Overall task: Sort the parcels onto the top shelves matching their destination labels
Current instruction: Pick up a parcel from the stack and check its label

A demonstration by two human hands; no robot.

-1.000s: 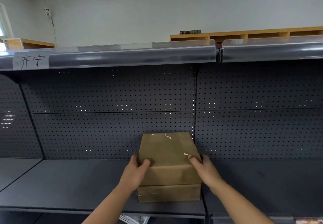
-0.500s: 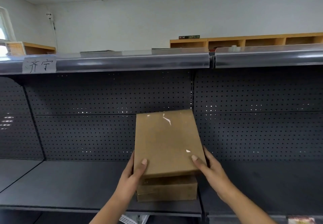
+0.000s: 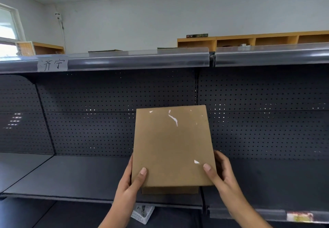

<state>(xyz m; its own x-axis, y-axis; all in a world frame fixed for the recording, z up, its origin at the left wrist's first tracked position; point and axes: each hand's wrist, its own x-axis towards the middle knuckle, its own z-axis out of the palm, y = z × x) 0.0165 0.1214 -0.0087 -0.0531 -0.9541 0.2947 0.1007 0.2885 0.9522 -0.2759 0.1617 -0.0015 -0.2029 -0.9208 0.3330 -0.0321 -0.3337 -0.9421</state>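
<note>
A flat brown cardboard parcel (image 3: 172, 146) is tilted up toward me, its plain face showing small white scuffs. My left hand (image 3: 132, 183) grips its lower left edge and my right hand (image 3: 219, 172) its lower right edge. A second brown parcel (image 3: 170, 190) lies on the dark middle shelf (image 3: 71, 179) just under the lifted one, mostly hidden. The top shelf (image 3: 138, 61) runs across above, with a handwritten paper label (image 3: 52, 64) on its front rail at the left. No destination label shows on the held parcel.
A perforated dark back panel (image 3: 106, 113) closes the bay. A second top-shelf section (image 3: 272, 55) continues right. Flat items (image 3: 105, 51) lie on the top shelf. Wooden cubbies (image 3: 249, 40) line the far wall. A white basket (image 3: 142, 213) sits below.
Both hands lifted the upper parcel off the lower one and tipped its face toward me. The view has tilted upward slightly.
</note>
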